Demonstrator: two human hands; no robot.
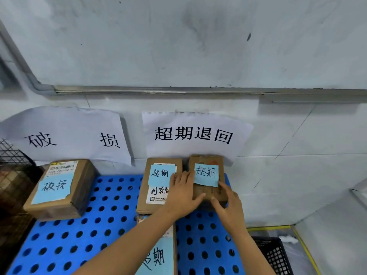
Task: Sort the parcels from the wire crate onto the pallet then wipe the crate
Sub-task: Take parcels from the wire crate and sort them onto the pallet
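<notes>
A small brown parcel point(204, 190) with a blue note lies at the back right of the blue perforated pallet point(99, 225). My left hand point(182, 195) holds its left side, thumb across its front top. My right hand point(228, 203) grips its front right corner. A taller parcel point(158, 181) with a blue note stands against it on the left. Another noted parcel point(158, 255) lies in front, partly under my left forearm. A fourth parcel point(59, 187) sits at the pallet's back left. The black wire crate point(14, 167) shows at the far left edge.
Two paper signs point(65, 135) point(194, 135) are taped to the white wall behind the pallet. A black mesh basket point(276, 253) stands on the floor at the lower right, beside a yellow floor line point(301, 247).
</notes>
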